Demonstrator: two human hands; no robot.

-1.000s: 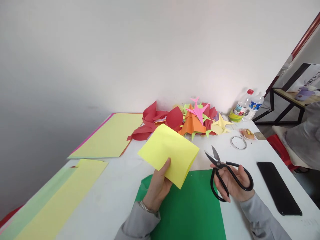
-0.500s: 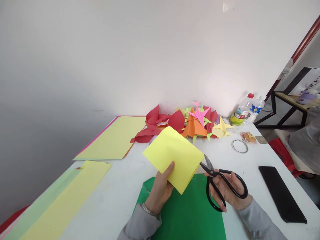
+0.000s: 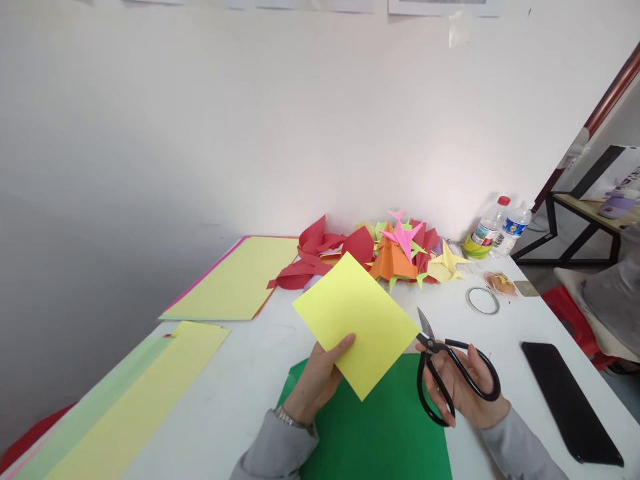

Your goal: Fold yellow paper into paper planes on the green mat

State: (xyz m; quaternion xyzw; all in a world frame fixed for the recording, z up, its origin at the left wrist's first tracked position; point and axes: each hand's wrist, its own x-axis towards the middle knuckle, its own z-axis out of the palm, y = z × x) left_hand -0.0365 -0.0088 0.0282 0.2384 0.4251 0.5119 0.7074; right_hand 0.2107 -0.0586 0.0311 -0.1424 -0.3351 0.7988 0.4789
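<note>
My left hand [image 3: 320, 373] is closed on a yellow sheet of paper [image 3: 357, 320], thumb on top and fingers beneath. The paper is held up with one corner pointing down. In my right hand [image 3: 465, 387] are black-handled scissors [image 3: 434, 345], their blades spread apart. One blade tip points up just beside the paper's right corner; the other blade is partly hidden by that corner. Beneath both hands lies a dark green sheet [image 3: 380, 433] on the white table [image 3: 190, 393].
Folded paper shapes in red, orange and pink [image 3: 395, 257] are heaped by the wall. Large yellow sheets [image 3: 235, 280] and long strips [image 3: 140, 393] lie at left. To the right are two bottles [image 3: 493, 230], a tape roll [image 3: 483, 301], a wrapped snack [image 3: 500, 283] and a black phone-like slab [image 3: 570, 403].
The view has tilted up a little. The yellow paper has turned flatter toward me, and the scissors' upper blade now stands more upright beside its corner.
</note>
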